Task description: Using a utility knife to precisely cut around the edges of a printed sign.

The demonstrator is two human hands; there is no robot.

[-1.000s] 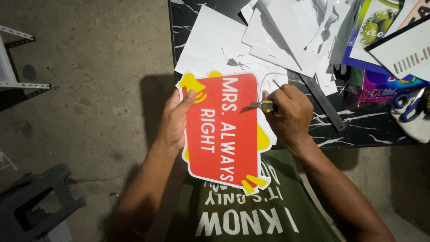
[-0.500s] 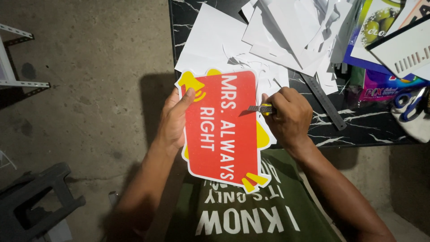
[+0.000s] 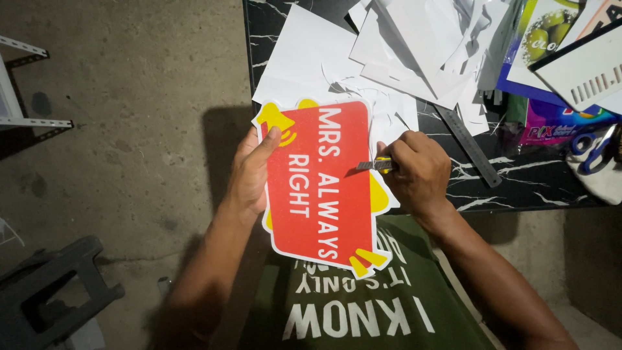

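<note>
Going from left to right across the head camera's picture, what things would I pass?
Dark plastic stool → left hand → red sign with yellow corners → small cutter blade → right hand → metal ruler → blue-handled scissors.

We cannot see the fingers of the left hand [image 3: 249,176] behind the red sign [image 3: 321,185]. The right hand [image 3: 414,170] covers the cutter [image 3: 376,166] handle. The scissors [image 3: 593,148] at right and the stool [image 3: 45,295] at lower left are cut off.

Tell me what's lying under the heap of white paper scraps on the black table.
Under the white paper scraps a black marble-patterned table shows, and a dark ruler pokes out from beneath them. Whatever else lies under the heap is covered.
</note>
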